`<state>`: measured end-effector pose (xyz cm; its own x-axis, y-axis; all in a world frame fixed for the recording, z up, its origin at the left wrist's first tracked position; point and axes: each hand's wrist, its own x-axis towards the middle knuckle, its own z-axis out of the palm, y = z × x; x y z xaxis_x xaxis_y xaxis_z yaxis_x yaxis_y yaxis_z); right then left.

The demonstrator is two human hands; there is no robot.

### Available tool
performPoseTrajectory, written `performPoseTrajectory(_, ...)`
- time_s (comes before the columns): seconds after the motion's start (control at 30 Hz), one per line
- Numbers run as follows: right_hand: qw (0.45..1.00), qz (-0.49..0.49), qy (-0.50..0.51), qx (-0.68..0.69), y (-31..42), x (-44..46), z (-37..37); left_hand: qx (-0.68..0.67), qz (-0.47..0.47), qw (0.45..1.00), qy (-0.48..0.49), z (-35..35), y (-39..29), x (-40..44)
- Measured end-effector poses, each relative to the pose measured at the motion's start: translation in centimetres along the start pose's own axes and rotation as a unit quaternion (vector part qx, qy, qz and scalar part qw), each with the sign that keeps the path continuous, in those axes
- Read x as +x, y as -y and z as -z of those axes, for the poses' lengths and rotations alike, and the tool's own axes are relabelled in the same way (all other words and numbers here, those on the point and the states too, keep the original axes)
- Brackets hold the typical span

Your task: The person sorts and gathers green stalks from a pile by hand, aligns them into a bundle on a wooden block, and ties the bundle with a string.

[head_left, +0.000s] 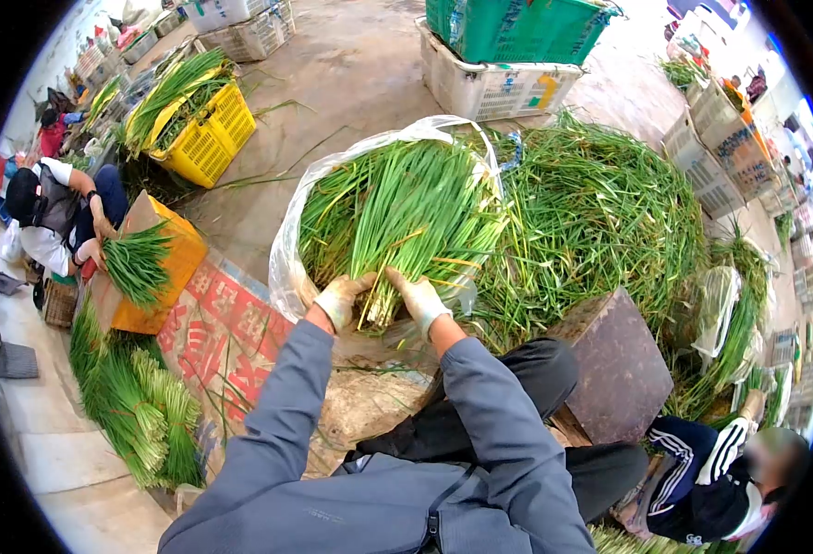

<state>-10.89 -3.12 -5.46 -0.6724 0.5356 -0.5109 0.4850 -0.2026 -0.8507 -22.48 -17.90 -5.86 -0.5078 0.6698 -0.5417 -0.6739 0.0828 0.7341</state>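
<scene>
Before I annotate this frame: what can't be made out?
All in the head view:
Inside bottom of the clear plastic bag: hidden by long green stalks.
Grip of the pale-gloved left hand and right hand: stalks hide some fingers.
Top of the green plastic crate: cut off by top edge.
Yellow plastic crate's inside: covered by stalks.

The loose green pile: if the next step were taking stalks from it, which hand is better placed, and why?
Likely the right hand: it is nearer the pile, while the left hand is across the bundle. Both are at its stem ends, so the right may need freeing first.
</scene>
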Motion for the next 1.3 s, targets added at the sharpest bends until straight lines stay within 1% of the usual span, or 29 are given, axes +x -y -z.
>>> performPoseTrajectory(0.03,0.984,-0.013,0.078,0.161,-0.1,0.2,-0.2,-0.011,0.013,0.999,0.027,-0.9,-0.5,-0.9)
performPoseTrajectory(0.07,0.984,-0.012,0.078,0.160,-0.2,0.3,-0.2,-0.023,0.026,0.998,0.056,-1.7,-1.1,-1.8)
performPoseTrajectory(0.13,0.956,-0.050,0.120,0.262,0.1,-0.2,0.1,0.098,-0.026,0.994,0.040,-1.7,-0.3,-1.1)
performPoseTrajectory(0.17,0.955,-0.078,0.121,0.261,0.2,-0.5,0.5,0.162,-0.030,0.986,-0.001,-1.8,0.2,-0.7)
performPoseTrajectory(0.2,0.975,-0.032,0.086,0.204,0.1,-0.7,0.2,0.225,-0.034,0.973,-0.044,-1.9,0.4,-0.4)
performPoseTrajectory(0.27,0.966,-0.046,0.106,0.230,0.0,-0.7,0.8,0.179,-0.081,0.979,-0.048,-1.7,0.9,0.1)
performPoseTrajectory(0.33,0.976,-0.107,0.016,0.188,0.0,-0.3,2.3,0.199,-0.029,0.976,-0.088,-1.4,-1.5,-0.4)
performPoseTrajectory(0.37,0.980,-0.051,0.023,0.190,-0.4,-0.3,3.3,0.168,-0.046,0.979,-0.106,0.6,-1.2,0.3)
performPoseTrajectory(0.4,0.977,-0.080,0.036,0.193,-0.2,-0.4,4.5,0.177,-0.076,0.978,-0.077,2.3,-1.1,0.8)
performPoseTrajectory(0.47,0.979,-0.098,0.049,0.171,-0.3,-0.2,6.2,0.364,-0.195,0.900,-0.140,4.3,-0.5,2.0)
performPoseTrajectory(0.5,0.984,-0.073,0.042,0.156,-1.9,0.8,6.1,0.365,-0.143,0.910,-0.133,4.3,-1.0,1.4)
performPoseTrajectory(0.53,0.988,-0.047,0.034,0.140,-3.6,2.0,6.1,0.365,-0.146,0.910,-0.132,3.7,-1.0,1.0)
performPoseTrajectory(0.6,0.989,-0.014,0.000,0.149,-3.6,1.7,5.7,0.536,-0.085,0.798,-0.262,1.7,-0.4,0.3)
performPoseTrajectory(0.63,0.987,-0.009,-0.003,0.160,-2.7,0.8,5.7,0.622,-0.070,0.710,-0.322,0.3,0.0,-0.2)
performPoseTrajectory(0.67,0.985,-0.003,-0.006,0.172,-1.8,0.0,5.8,0.661,-0.092,0.666,-0.332,-3.4,-2.0,-2.9)
performPoseTrajectory(0.73,0.970,-0.068,0.041,0.228,2.3,-3.7,6.7,0.638,-0.340,0.628,-0.288,-3.6,-0.1,-2.6)
performPoseTrajectory(0.77,0.972,-0.061,0.053,0.221,2.5,-4.2,7.7,0.678,-0.330,0.607,-0.253,-5.3,-0.3,-3.1)
performPoseTrajectory(0.87,0.972,-0.050,0.081,0.215,4.0,-6.8,11.4,0.764,-0.115,0.597,-0.215,-6.4,0.8,-0.4)
performPoseTrajectory(0.9,0.975,-0.015,0.080,0.205,4.2,-8.1,13.8,0.793,-0.122,0.549,-0.235,-3.8,2.5,2.1)
performPoseTrajectory(0.93,0.978,0.026,0.075,0.192,3.6,-10.3,17.1,0.813,-0.130,0.519,-0.230,-3.2,2.4,2.7)
performPoseTrajectory(0.97,0.979,0.067,0.069,0.179,3.1,-12.6,20.4,0.794,-0.070,0.553,-0.241,-4.6,1.3,1.9)
performPoseTrajectory(1.0,0.971,0.099,0.051,0.210,3.2,-16.4,23.5,0.817,-0.115,0.513,-0.237,-2.1,2.9,3.7)
performPoseTrajectory(1.03,0.970,0.085,0.044,0.222,4.6,-20.8,26.3,0.806,-0.080,0.537,-0.236,-3.5,2.0,2.6)
performPoseTrajectory(1.07,0.968,0.076,0.044,0.234,5.4,-24.6,28.7,0.813,-0.108,0.524,-0.230,-1.5,3.2,4.7)
performPoseTrajectory(1.1,0.972,0.107,0.000,0.209,2.8,-25.9,31.3,0.803,-0.109,0.541,-0.227,-2.5,2.4,3.8)
performPoseTrajectory(1.13,0.979,0.113,-0.031,0.164,2.9,-28.6,32.8,0.790,-0.053,0.566,-0.229,-5.1,0.9,1.9)
performPoseTrajectory(1.2,0.964,0.155,-0.143,0.163,0.6,-31.1,34.3,0.810,-0.090,0.548,-0.189,-2.8,1.4,3.7)
performPoseTrajectory(1.27,0.970,0.102,-0.174,0.137,-4.7,-31.5,36.1,0.793,-0.061,0.591,-0.133,-4.5,-1.3,2.1)
performPoseTrajectory(1.3,0.969,0.049,-0.210,0.124,-8.8,-30.8,36.9,0.791,-0.074,0.595,-0.125,-4.2,-2.1,2.4)
